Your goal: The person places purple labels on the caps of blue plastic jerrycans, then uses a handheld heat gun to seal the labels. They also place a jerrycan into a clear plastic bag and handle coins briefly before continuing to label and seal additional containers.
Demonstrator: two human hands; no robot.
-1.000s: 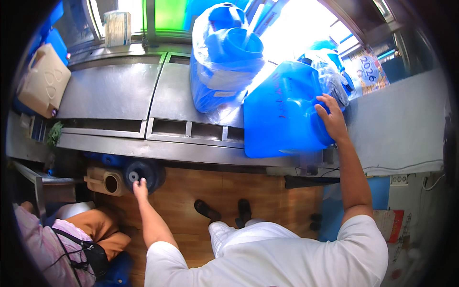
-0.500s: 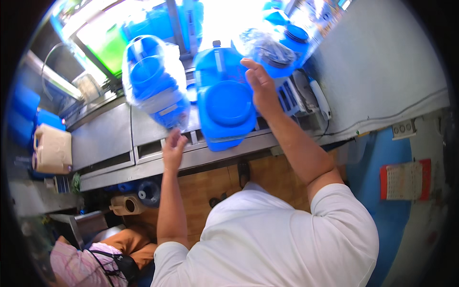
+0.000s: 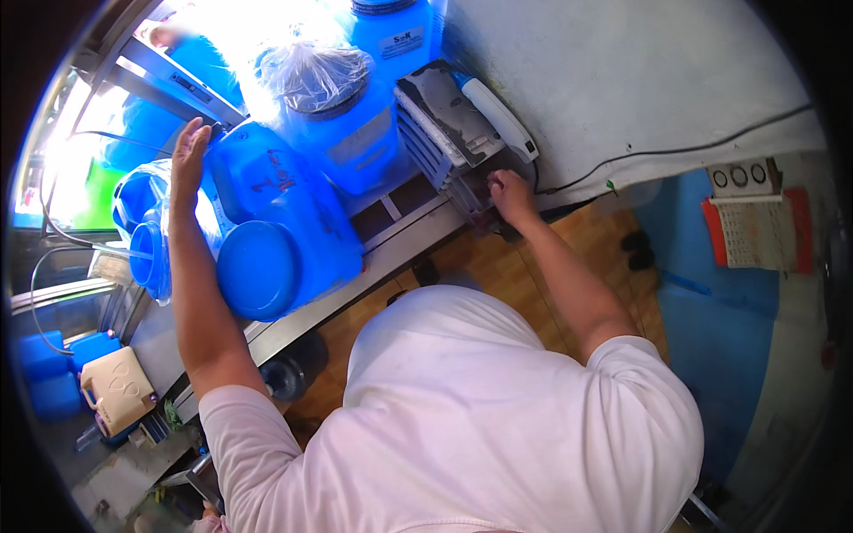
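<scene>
Blue jerrycan (image 3: 284,222) now lies tipped on the steel counter (image 3: 391,258); half a second ago our right hand gripped it. Now our left hand (image 3: 188,153) presses flat and unclenched on its upper end, while our right hand (image 3: 508,191) curls around the grey rack (image 3: 444,133) by the white wall (image 3: 640,80).

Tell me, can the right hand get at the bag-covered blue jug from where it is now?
Probably yes. The right hand rests at the grey rack, which stands between it and the bag-covered jug, but nothing blocks a reach over the rack.
</scene>
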